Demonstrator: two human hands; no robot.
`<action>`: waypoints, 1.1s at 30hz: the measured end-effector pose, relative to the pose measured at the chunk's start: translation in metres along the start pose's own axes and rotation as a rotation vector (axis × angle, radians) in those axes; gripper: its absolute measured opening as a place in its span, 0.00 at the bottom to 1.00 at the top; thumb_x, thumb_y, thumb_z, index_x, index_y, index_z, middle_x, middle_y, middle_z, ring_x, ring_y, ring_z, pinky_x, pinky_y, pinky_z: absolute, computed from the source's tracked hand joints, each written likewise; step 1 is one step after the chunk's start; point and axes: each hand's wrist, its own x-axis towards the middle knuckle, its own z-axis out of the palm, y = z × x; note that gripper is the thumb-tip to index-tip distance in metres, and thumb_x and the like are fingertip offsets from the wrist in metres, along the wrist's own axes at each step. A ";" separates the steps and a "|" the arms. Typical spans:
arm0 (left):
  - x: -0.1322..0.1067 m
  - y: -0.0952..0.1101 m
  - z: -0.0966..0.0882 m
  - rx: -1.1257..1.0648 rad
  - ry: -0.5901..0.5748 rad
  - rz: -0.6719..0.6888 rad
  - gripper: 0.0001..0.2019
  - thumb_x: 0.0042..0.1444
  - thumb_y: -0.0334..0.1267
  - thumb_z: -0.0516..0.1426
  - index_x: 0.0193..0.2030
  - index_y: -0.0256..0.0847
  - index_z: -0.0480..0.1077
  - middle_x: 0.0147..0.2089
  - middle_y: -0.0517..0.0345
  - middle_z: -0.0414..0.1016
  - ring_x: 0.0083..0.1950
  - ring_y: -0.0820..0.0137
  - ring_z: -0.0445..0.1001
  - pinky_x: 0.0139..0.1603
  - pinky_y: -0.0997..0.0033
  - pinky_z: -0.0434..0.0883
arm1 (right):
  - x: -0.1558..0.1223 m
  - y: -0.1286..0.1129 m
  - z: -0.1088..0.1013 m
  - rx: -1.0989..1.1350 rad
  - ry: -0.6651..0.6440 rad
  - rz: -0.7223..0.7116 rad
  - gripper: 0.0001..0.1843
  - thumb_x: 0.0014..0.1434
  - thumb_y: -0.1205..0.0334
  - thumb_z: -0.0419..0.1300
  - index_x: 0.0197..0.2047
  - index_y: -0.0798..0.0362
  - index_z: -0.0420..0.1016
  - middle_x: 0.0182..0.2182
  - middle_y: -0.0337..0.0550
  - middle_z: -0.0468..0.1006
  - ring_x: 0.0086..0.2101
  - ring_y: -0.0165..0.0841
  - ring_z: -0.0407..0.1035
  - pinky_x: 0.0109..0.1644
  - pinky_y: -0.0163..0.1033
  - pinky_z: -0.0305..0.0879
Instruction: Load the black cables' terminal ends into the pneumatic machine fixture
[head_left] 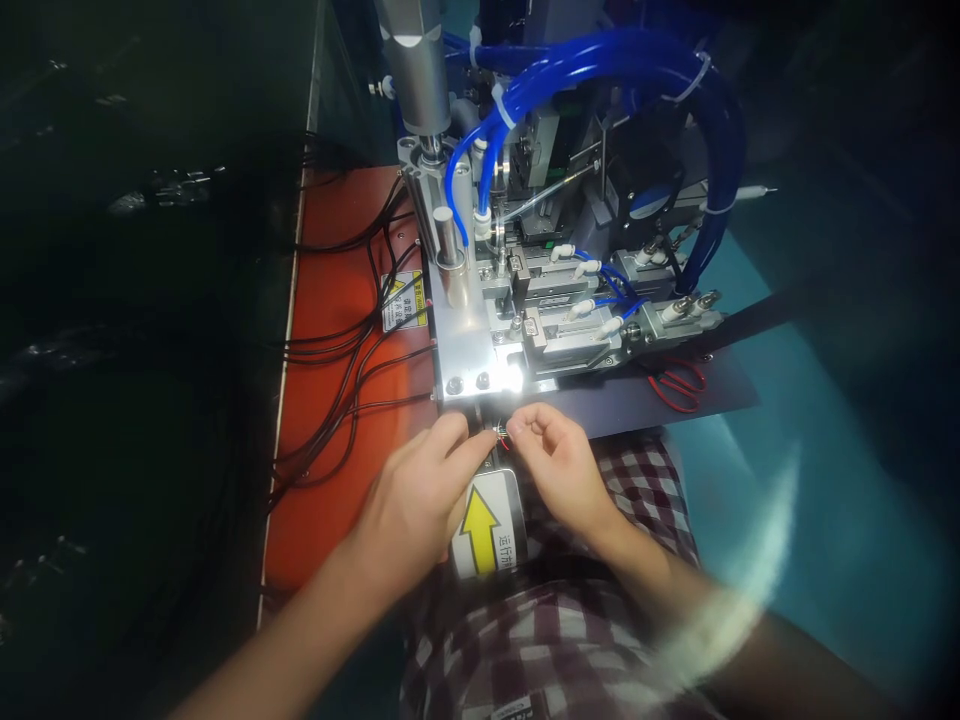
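Note:
At the front end of the machine's metal plate (pixel 476 350), my two hands meet with fingertips nearly touching. Between them shows a small part with thin red and pale wires (pixel 503 436); its exact kind is too small to make out. My left hand (pixel 416 495) is closed, thumb and forefinger pressed at the part's left side. From the right, my right hand (pixel 562 465) pinches at the same part, its other fingers curled in. Just below the fingertips lies a white label with a yellow arrow (pixel 480 525), partly covered by my left hand.
Thick blue air hoses (pixel 637 60) arch over the pneumatic slides (pixel 574 335). Black cables (pixel 360 350) run across an orange-red surface (pixel 322 420) on the left, near a warning sticker (pixel 405 300). A loop of red wire (pixel 679 388) lies on the dark plate at right.

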 end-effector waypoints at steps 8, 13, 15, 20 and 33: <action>0.000 0.002 -0.003 0.006 -0.005 -0.004 0.15 0.58 0.23 0.49 0.47 0.32 0.73 0.33 0.53 0.68 0.30 0.71 0.69 0.28 0.73 0.70 | 0.002 0.000 -0.005 0.125 -0.136 0.176 0.14 0.58 0.51 0.56 0.29 0.53 0.65 0.20 0.31 0.62 0.18 0.23 0.52 0.21 0.32 0.49; 0.001 0.002 -0.004 -0.007 -0.020 -0.015 0.14 0.59 0.24 0.49 0.46 0.32 0.73 0.34 0.53 0.67 0.31 0.70 0.69 0.29 0.73 0.70 | 0.000 0.001 -0.008 0.136 -0.159 0.140 0.15 0.59 0.52 0.56 0.27 0.54 0.65 0.22 0.33 0.64 0.20 0.23 0.54 0.22 0.33 0.50; 0.001 0.002 -0.003 -0.004 -0.016 -0.012 0.15 0.58 0.24 0.49 0.47 0.32 0.73 0.34 0.53 0.68 0.31 0.70 0.69 0.29 0.72 0.70 | 0.000 0.000 -0.008 0.133 -0.143 0.135 0.13 0.58 0.54 0.58 0.27 0.54 0.65 0.21 0.32 0.62 0.20 0.23 0.53 0.22 0.33 0.48; 0.000 0.001 -0.003 0.006 -0.013 -0.003 0.15 0.59 0.24 0.49 0.48 0.32 0.73 0.34 0.53 0.68 0.31 0.70 0.70 0.29 0.73 0.70 | 0.003 0.000 -0.008 0.106 -0.159 0.111 0.12 0.57 0.56 0.58 0.28 0.54 0.65 0.21 0.32 0.63 0.20 0.24 0.52 0.23 0.33 0.49; 0.003 0.003 -0.005 -0.005 -0.002 0.000 0.14 0.61 0.26 0.49 0.47 0.32 0.73 0.34 0.52 0.69 0.31 0.71 0.70 0.29 0.73 0.71 | 0.006 -0.014 -0.014 0.109 -0.261 0.256 0.14 0.59 0.55 0.56 0.25 0.53 0.63 0.13 0.29 0.62 0.17 0.24 0.54 0.23 0.32 0.51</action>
